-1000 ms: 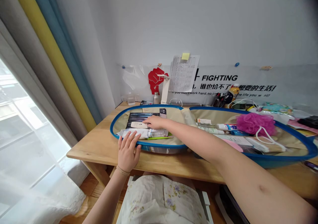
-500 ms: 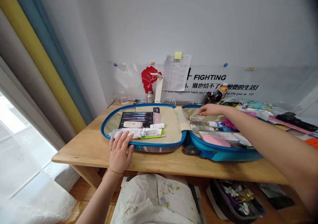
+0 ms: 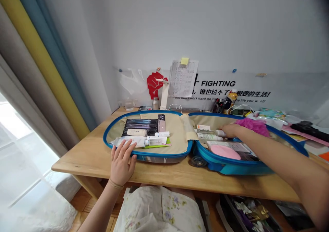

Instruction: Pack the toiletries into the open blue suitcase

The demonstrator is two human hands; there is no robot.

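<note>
A blue suitcase (image 3: pixel 164 155) lies unfolded on the wooden table. My left hand (image 3: pixel 122 163) rests on the front rim of its left half, fingers spread, holding nothing. Near those fingertips lie a clear packet (image 3: pixel 136 141), small white-capped bottles (image 3: pixel 154 141), a cream-coloured tube (image 3: pixel 136 132) and a pack of dark pens (image 3: pixel 141 124). My right hand (image 3: pixel 229 131) reaches down into the right half, over a white tube whose cap end shows beside it; its fingers are mostly hidden. Around it are a clear bottle (image 3: pixel 209 137), a pink oval case (image 3: pixel 225 152) and a pink mesh puff (image 3: pixel 253 126).
Behind the suitcase stand a white lamp (image 3: pixel 164 96), a small metallic bottle (image 3: pixel 155 103) and a yellow-labelled bottle (image 3: pixel 230 99). Loose items crowd the table's right end, including a black object (image 3: pixel 308 129). A filled bin (image 3: pixel 246 213) sits under the table.
My right hand has moved right and down, from above the inner side of the suitcase's right half to the tube. My left hand stays on the rim. The view has tilted slightly up.
</note>
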